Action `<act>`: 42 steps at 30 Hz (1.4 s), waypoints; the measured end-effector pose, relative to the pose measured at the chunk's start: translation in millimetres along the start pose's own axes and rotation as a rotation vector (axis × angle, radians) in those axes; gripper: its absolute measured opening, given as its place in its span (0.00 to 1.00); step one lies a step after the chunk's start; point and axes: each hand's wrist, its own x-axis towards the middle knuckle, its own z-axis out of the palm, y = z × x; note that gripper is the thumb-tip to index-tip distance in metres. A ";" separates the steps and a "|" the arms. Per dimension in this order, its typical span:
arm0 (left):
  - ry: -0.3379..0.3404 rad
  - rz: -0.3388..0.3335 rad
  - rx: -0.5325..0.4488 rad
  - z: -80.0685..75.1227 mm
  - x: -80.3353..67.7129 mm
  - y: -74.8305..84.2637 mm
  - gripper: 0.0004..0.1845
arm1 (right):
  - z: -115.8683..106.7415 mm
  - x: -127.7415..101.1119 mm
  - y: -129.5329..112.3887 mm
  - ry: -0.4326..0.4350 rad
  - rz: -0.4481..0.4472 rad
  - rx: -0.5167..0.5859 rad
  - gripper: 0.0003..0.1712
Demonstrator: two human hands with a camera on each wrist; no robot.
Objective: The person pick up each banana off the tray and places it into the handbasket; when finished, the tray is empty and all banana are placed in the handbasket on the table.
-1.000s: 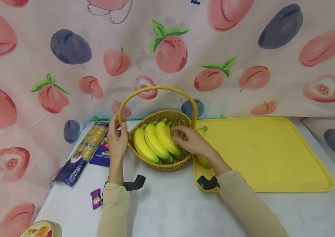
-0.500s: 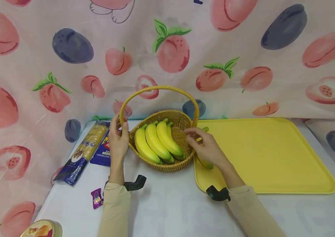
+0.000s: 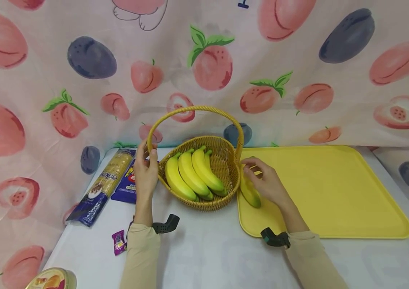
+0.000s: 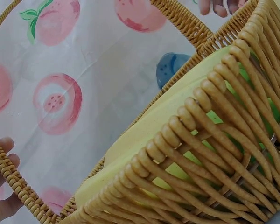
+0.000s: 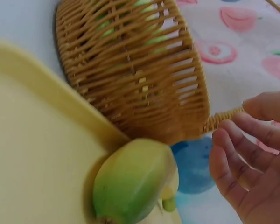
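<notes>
Left hand [image 3: 146, 173]: fingers curled round the lower left end of the arched handle of the round woven wicker basket [image 3: 204, 202], thumb on the near side; the left wrist view shows fingertips [image 4: 1, 161] wrapped on the weave. Basket sits on the white tabletop [image 3: 204, 249], directly between the two hands.

Inside the basket: bunch of yellow bananas [image 3: 190, 174], just right of the left hand, stems pointing away from the person, tips toward the near rim.

Right hand [image 3: 267, 182]: just outside the basket's right wall, fingers loosely bent, hanging over a single yellow-green banana [image 3: 250, 192]. The right wrist view shows a gap between the fingers [image 5: 242, 154] and that banana [image 5: 133, 182], so no grip. Can't tell from the head view whether a fingertip touches it.

Single banana lies on the near left corner of the flat yellow plastic tray [image 3: 334, 188], directly under and left of the right hand, close against the basket wall. Tray extends rightward from the right hand, left edge beside the basket.

Left of the left hand: long blue-and-clear pasta packet [image 3: 99, 188] and a blue printed pouch [image 3: 126, 184], side by side. Small purple candy wrapper [image 3: 118, 242] near the left forearm.
</notes>
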 end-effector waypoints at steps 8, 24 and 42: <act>-0.001 0.017 -0.004 0.6 -0.2 -0.4 0.17 | 0.2 -0.7 16.8 0.003 0.119 -0.053 0.21; -0.009 0.003 -0.021 0.2 0.6 0.0 0.19 | 4.2 2.6 29.4 -0.142 0.405 -0.158 0.48; -0.027 -0.021 -0.021 -3.5 -8.7 34.7 0.20 | -0.2 1.5 35.2 -0.244 0.343 -0.208 0.52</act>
